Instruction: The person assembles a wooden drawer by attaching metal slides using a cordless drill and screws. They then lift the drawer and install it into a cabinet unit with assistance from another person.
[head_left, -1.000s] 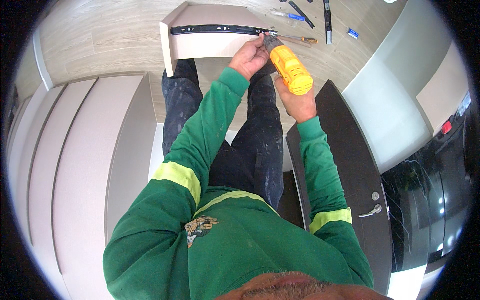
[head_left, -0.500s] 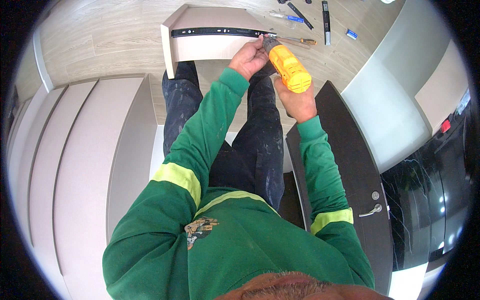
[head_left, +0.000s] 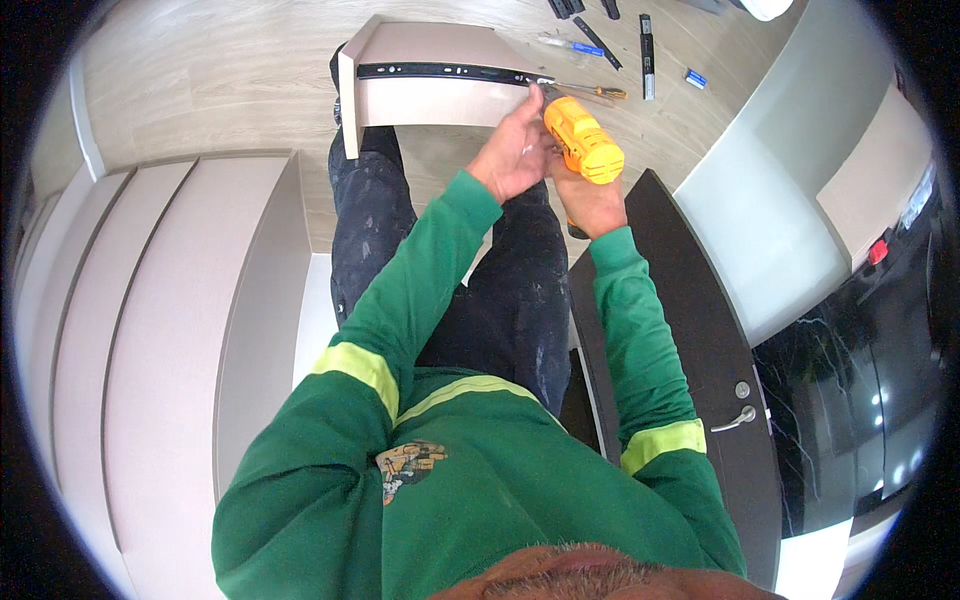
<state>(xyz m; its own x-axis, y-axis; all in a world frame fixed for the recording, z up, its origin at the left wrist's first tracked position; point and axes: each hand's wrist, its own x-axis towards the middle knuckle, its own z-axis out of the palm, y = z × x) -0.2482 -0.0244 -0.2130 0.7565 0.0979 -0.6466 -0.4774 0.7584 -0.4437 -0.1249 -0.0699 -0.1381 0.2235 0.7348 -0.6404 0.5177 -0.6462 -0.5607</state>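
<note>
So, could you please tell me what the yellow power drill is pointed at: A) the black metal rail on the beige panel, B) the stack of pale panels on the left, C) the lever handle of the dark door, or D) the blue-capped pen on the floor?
A: the yellow drill, held in the right hand with the left hand beside it, has its tip at the end of the black rail on the beige panel.
</note>
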